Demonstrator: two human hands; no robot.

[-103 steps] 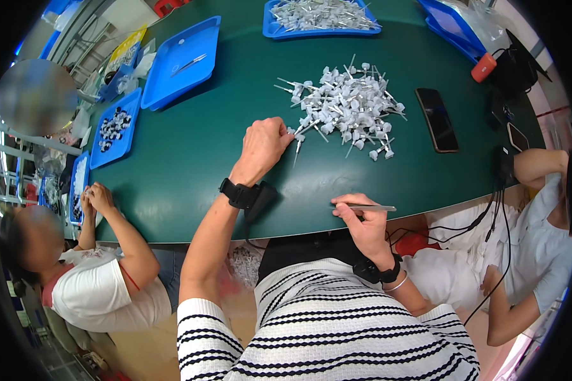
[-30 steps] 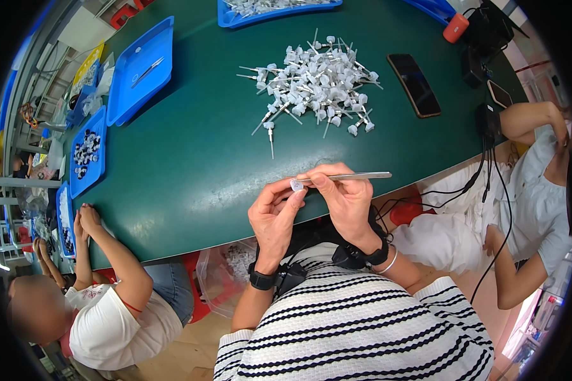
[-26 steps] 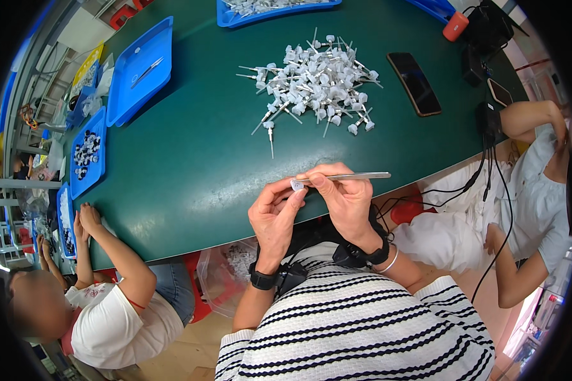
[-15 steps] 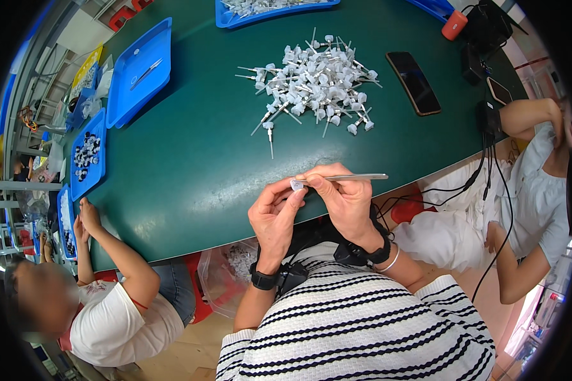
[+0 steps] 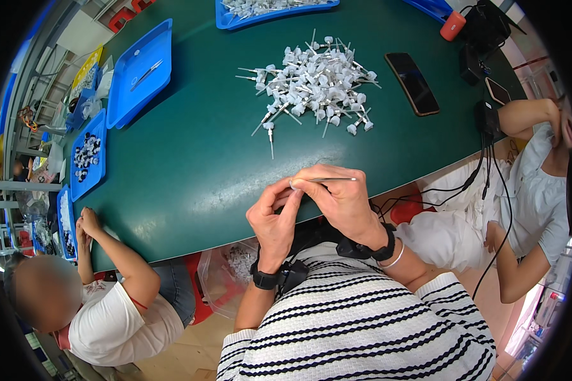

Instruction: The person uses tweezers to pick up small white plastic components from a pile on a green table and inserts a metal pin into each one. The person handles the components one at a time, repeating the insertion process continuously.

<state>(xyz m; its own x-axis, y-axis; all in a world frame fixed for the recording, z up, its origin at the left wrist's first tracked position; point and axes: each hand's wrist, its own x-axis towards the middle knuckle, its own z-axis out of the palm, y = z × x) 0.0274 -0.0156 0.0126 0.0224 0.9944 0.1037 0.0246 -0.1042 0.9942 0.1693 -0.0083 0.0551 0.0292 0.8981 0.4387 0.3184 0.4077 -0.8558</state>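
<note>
My left hand [image 5: 272,219] pinches a small white plastic piece [image 5: 293,185] between thumb and fingertips, mostly hidden by the fingers. Against it, the fingers of my right hand [image 5: 344,204] are closed round slim metal tweezers [image 5: 338,179], whose blunt end sticks out to the right. The tips are covered by my fingers. Both hands meet above the near edge of the green table [image 5: 197,165]. Beyond them lies a heap of white plastic caps with thin metal stems [image 5: 318,82], and one loose stemmed cap [image 5: 271,134] rests nearest to my hands.
A phone [image 5: 412,82] lies right of the heap. Blue trays stand at the left: one with tweezers [image 5: 122,95], one with black-and-white parts [image 5: 76,184]. Another tray [image 5: 235,24] is at the back. Co-workers sit left and right; black cables [image 5: 483,152] hang off the right edge.
My right hand has turned and slid slightly left, so its fingers cover more of the white piece and less of the tweezers sticks out. The left co-worker's hands have shifted slightly.
</note>
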